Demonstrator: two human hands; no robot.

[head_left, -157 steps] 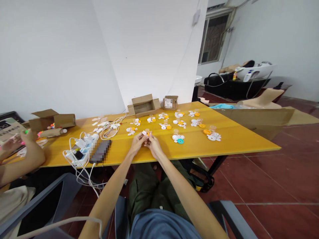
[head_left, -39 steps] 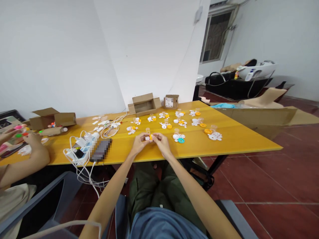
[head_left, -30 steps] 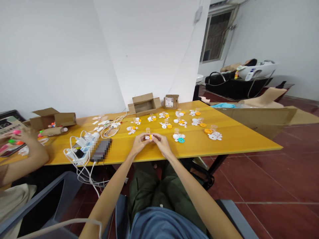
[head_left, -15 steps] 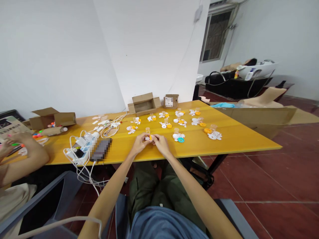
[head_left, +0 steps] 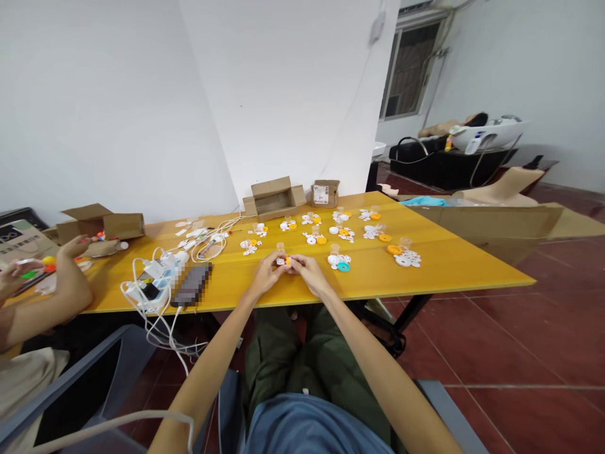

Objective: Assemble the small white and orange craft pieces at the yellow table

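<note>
Pinching a small white-and-orange piece (head_left: 285,261) between them, your left hand (head_left: 267,272) and right hand (head_left: 308,273) meet over the near side of the yellow table (head_left: 406,275), with a clear cup (head_left: 280,246) just beyond them and a teal disc (head_left: 343,267) beside white parts (head_left: 333,260) to the right.

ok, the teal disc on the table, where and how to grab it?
Teal disc: I'd pinch opposite sides of its rim, coming down from above on the near right. It lies flat, with white pieces crowding its left and far sides. The right hand is nearer.
</note>
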